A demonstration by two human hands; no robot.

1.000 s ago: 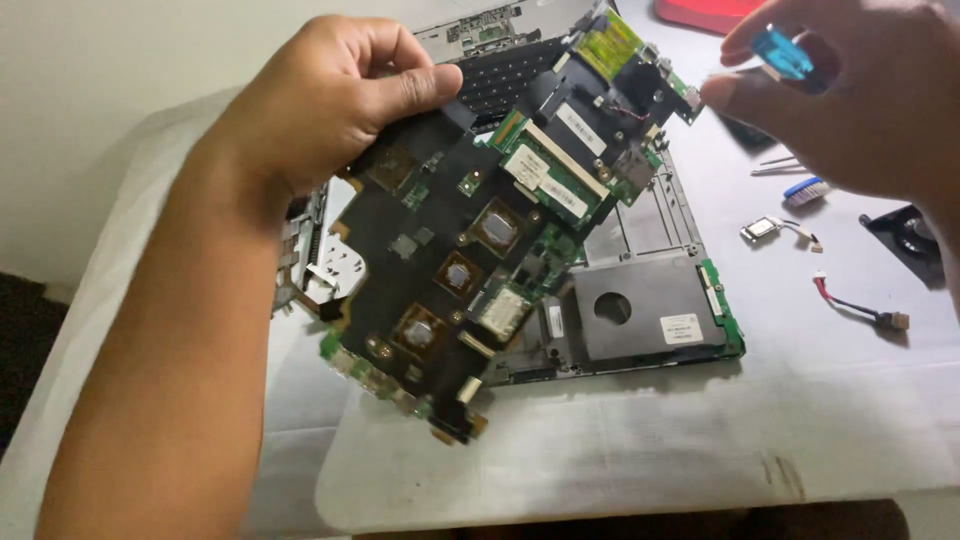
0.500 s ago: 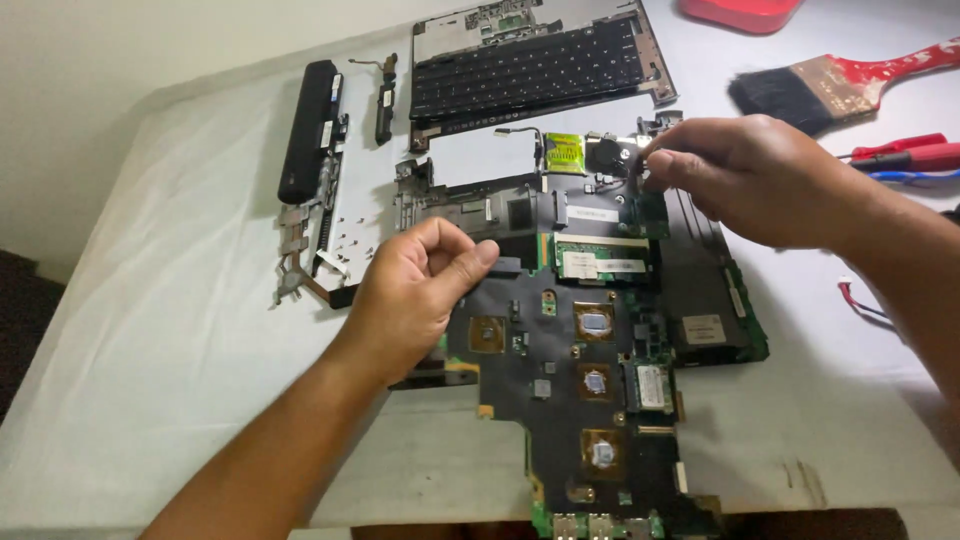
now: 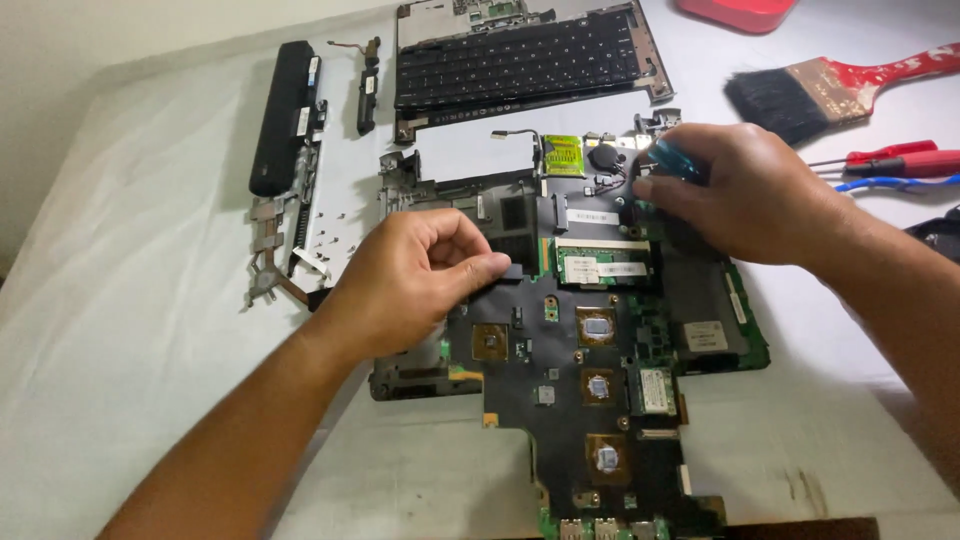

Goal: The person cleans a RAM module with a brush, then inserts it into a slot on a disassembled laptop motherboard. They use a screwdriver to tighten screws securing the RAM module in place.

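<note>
Two bare hands work over a dark circuit board (image 3: 560, 400) lying flat on a white table (image 3: 130, 300). Left hand (image 3: 410, 275) pinches the board's upper left edge with curled fingers. Right hand (image 3: 745, 195) is closed around a blue-handled screwdriver (image 3: 672, 160) at the board's top

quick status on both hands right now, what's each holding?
Left hand: closed, pinching the edge of the motherboard.
Right hand: closed around a blue-handled tool, likely a screwdriver; tip hidden.
</note>
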